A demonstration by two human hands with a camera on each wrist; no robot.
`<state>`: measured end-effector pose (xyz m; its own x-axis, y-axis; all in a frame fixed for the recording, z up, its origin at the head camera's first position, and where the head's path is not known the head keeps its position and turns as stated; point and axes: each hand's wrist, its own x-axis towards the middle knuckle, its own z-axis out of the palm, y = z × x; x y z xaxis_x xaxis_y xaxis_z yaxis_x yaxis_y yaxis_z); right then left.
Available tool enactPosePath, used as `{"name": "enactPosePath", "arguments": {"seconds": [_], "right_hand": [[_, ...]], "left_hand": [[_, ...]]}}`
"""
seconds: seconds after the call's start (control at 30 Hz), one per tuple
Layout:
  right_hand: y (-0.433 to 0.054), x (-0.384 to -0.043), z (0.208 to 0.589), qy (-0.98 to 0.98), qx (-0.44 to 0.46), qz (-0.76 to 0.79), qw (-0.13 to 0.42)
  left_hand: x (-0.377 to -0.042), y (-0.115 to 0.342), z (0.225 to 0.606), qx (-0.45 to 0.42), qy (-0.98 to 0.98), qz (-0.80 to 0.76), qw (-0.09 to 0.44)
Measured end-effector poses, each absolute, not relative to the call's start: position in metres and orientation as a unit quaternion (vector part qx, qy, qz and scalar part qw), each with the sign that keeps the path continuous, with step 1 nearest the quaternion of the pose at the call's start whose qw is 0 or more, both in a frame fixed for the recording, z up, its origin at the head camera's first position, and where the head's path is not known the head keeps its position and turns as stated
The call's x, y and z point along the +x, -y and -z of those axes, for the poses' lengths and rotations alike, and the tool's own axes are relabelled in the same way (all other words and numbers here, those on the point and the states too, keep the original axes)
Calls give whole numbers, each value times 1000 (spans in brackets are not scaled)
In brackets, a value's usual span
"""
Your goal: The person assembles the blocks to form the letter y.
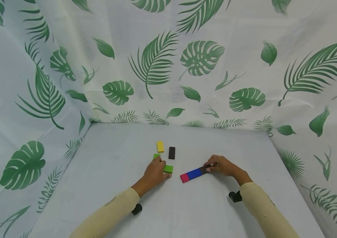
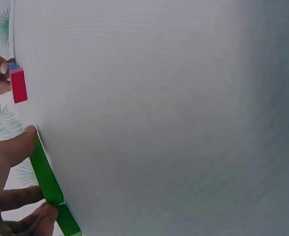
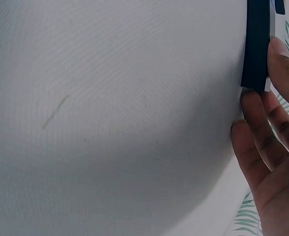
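My left hand [image 1: 154, 172] lies over green blocks [image 1: 168, 169], partly hiding them. In the left wrist view its thumb meets one end of a long green block [image 2: 47, 174], and its fingers grip near the other end, where a second green piece [image 2: 69, 221] adjoins. On the right, a red block [image 1: 184, 178], a blue block [image 1: 194, 174] and a black block [image 1: 204, 169] form one straight slanted row. My right hand [image 1: 223, 165] pinches the black block at the row's far right end, thumb along its side and fingertips at its end.
Behind the left hand, a yellow block [image 1: 160, 146] and another black block [image 1: 172, 153] rest on the white table [image 1: 112, 152]. Leaf-printed cloth [image 1: 156, 66] walls the table at the back and sides. A dark wrist camera [image 1: 235, 196] hangs beneath the right sleeve.
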<state>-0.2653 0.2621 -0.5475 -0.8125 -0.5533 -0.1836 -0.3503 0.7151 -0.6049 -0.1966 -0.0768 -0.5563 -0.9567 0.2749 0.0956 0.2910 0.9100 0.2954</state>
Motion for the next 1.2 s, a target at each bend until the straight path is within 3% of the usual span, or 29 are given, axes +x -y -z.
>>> {"name": "enactPosePath", "arguments": {"seconds": [0.97,1.2], "right_hand": [[-262,-264,544,-907,-249,289,179],[-262,-264,545,-908,-248,287,179]], "left_hand": [[-199,72,566,-140,980,125,59],[-199,73,565,-135,982,123,43]]}}
